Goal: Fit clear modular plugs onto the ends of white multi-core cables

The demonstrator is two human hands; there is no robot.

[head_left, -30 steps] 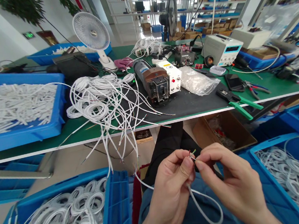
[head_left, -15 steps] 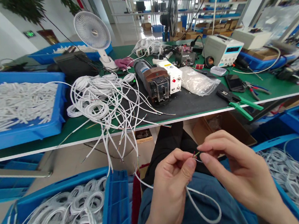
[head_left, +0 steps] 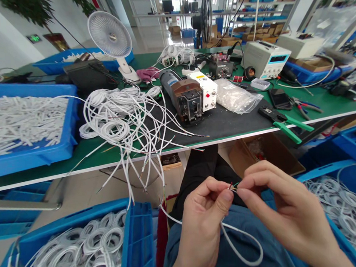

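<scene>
Above my lap, my left hand (head_left: 206,216) pinches a white cable (head_left: 253,245) close to its stripped end. Thin coloured wires (head_left: 232,187), red, green and a pale one, fan out past the left thumb and forefinger. The thumb and forefinger of my right hand (head_left: 279,207) are pinched on the tips of these wires. Below the hands the cable hangs in a loop, and another stretch runs left toward the pile of white cables (head_left: 114,115) on the bench. Several cable ends from that pile hang over the bench edge.
A brown-and-grey machine (head_left: 188,98) stands on the green bench (head_left: 332,107), beside a plastic bag (head_left: 238,96) and green-handled pliers (head_left: 286,123). Blue bins (head_left: 140,240) of coiled cable flank my lap. A white fan (head_left: 111,38) and a blue tray (head_left: 73,119) of white pieces are left.
My right fingertips have shifted slightly on the wires, and the red, green and pale wires now show more spread apart. My left hand has stayed nearly still.
</scene>
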